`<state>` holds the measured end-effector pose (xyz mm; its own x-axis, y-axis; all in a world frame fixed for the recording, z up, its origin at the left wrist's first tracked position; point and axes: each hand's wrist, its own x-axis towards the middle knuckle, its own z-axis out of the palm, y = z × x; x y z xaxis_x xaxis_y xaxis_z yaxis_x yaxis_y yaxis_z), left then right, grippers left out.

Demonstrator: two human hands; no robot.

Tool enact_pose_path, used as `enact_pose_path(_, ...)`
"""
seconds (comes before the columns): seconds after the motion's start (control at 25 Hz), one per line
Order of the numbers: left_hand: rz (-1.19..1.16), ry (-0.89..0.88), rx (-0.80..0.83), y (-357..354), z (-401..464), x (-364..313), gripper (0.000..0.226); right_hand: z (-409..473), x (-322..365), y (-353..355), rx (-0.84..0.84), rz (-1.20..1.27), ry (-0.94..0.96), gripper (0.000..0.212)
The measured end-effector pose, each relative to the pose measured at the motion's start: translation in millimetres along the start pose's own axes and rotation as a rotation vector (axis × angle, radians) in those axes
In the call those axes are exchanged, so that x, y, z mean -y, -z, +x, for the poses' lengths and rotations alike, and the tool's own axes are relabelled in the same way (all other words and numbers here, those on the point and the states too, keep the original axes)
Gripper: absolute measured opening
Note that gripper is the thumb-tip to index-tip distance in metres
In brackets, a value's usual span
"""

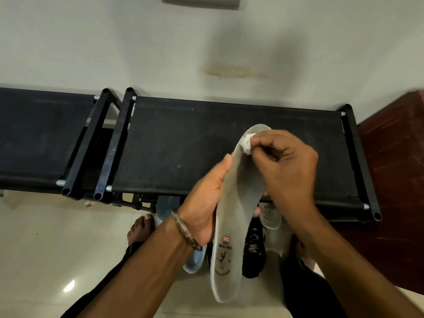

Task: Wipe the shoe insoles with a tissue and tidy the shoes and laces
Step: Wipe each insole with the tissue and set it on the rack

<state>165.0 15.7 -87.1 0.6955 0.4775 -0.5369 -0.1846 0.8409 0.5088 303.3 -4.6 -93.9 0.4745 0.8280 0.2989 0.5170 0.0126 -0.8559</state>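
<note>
Head view looks down on a grey insole [231, 216] held upright before a black fabric shoe rack [229, 143]. Left hand [206, 203] grips the insole's left edge, fingers wrapped behind it. Right hand [286, 161] has its fingers pinched together on a small white tissue [247, 145], pressed against the insole's upper tip. Behind the insole, partly hidden, a black shoe [254, 249] stands on the tiled floor [57, 249], with a second insole [271, 215] and a pale blue shoe [195, 260] nearby.

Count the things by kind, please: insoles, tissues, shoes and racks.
Insoles: 2, one held, one below
Tissues: 1
Shoes: 2, black, light blue
Racks: 2
Total: 7
</note>
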Motion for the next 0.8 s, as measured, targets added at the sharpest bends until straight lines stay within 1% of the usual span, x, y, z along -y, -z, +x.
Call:
enact_pose_path(0.12,-0.125,0.005,-0.038,12,1,-14,0.064,-26,19,-22,0.19,0.118,0.028,0.018)
enact_pose_path(0.16,-0.127,0.002,-0.066,16,2,-17,0.066,-31,22,-27,0.242,0.142,0.048,0.017)
enact_pose_path(0.2,-0.117,-0.002,-0.076,19,2,-17,0.066,-32,20,-29,0.259,0.15,0.06,0.017)
enact_pose_path(0.24,-0.107,-0.003,-0.061,18,1,-16,0.066,-28,16,-26,0.24,0.142,0.065,0.016)
enact_pose_path(0.32,-0.03,0.004,-0.025,12,-1,-10,0.062,-14,6,-15,0.121,0.078,0.039,0.018)
enact_pose_path(0.4,0.079,0.027,-0.03,8,-4,-4,0.061,3,-5,-1,0.01,-0.002,-0.01,0.019)
enact_pose_path(0.52,0.14,0.036,-0.024,8,-6,-6,0.059,14,-12,10,-0.038,-0.072,-0.052,0.018)
enact_pose_path(0.56,0.131,0.034,-0.03,8,-6,-8,0.06,12,-10,9,-0.014,-0.056,-0.067,0.017)
enact_pose_path(0.64,0.083,0.002,-0.054,12,-6,-14,0.062,-3,1,-2,0.122,0.039,-0.09,0.017)
enact_pose_path(0.68,0.044,-0.013,-0.076,15,-5,-17,0.062,-13,9,-10,0.208,0.069,-0.054,0.018)
enact_pose_path(0.76,-0.008,-0.031,-0.114,22,-4,-23,0.064,-28,20,-20,0.359,0.055,0.075,0.018)
enact_pose_path(0.8,-0.003,-0.044,-0.124,24,-4,-24,0.065,-29,20,-22,0.395,0.039,0.119,0.018)
